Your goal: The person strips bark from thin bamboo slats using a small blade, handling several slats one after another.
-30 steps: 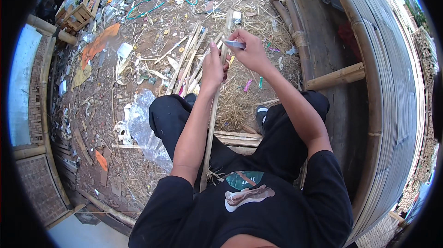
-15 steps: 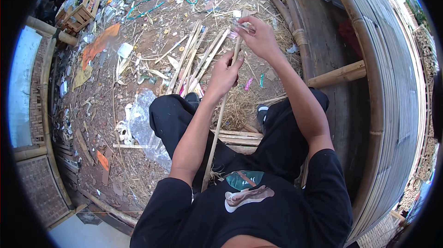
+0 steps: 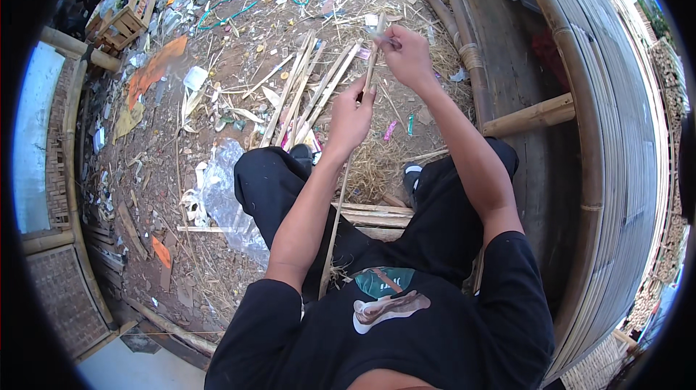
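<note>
- The left hand (image 3: 349,118) is clenched around a thin bamboo strip (image 3: 346,172), midway along it.
- The right hand (image 3: 407,56) grasps a small blade (image 3: 378,36) pressed against the strip's far end.
- Risk, as I judge it: the blade could slip along the strip toward the left-hand fingers, or the strip could split.
- The strip is pale, long and narrow, running from the person's lap out beyond the left hand.

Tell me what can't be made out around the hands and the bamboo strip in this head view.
- Tool in the right hand: too small, mostly covered by the fingers; only a grey tip shows.
- Bamboo strip: its lower end disappears against the black shirt.
- Left hand: the palm faces away, so the grip on the strip is hidden.
- Litter on the ground: too small and bent by the fisheye to identify.
</note>
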Demonstrator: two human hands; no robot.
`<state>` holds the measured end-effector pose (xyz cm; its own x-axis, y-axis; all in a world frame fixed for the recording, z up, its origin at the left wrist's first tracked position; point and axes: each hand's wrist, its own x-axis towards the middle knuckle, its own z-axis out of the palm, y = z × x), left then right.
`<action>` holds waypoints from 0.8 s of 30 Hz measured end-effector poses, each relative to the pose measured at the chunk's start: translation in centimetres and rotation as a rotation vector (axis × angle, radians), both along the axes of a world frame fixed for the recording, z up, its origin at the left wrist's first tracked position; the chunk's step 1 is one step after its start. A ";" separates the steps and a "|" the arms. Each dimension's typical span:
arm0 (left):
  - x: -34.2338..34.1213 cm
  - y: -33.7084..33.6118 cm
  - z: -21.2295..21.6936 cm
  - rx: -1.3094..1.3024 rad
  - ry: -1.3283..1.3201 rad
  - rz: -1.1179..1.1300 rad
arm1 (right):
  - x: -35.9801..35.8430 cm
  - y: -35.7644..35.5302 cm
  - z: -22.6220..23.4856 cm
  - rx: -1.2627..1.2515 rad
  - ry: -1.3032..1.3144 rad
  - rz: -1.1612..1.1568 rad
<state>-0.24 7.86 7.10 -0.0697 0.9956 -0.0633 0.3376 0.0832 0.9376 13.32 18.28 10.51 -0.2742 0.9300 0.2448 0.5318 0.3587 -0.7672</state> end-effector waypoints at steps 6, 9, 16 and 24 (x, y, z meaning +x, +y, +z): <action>-0.4 0.2 0.8 -0.053 0.013 -0.013 | -0.4 -1.2 1.1 -0.176 -0.026 -0.224; -1.2 0.0 -0.1 -0.082 -0.191 0.029 | 0.0 -2.8 2.7 -0.153 -0.005 -0.200; -1.2 -1.8 0.2 -0.437 -0.321 -0.118 | 1.9 -4.4 0.2 0.092 -0.185 0.118; -1.1 -3.3 0.6 -0.389 -0.354 -0.098 | 3.5 -6.5 -2.7 0.521 -0.319 0.262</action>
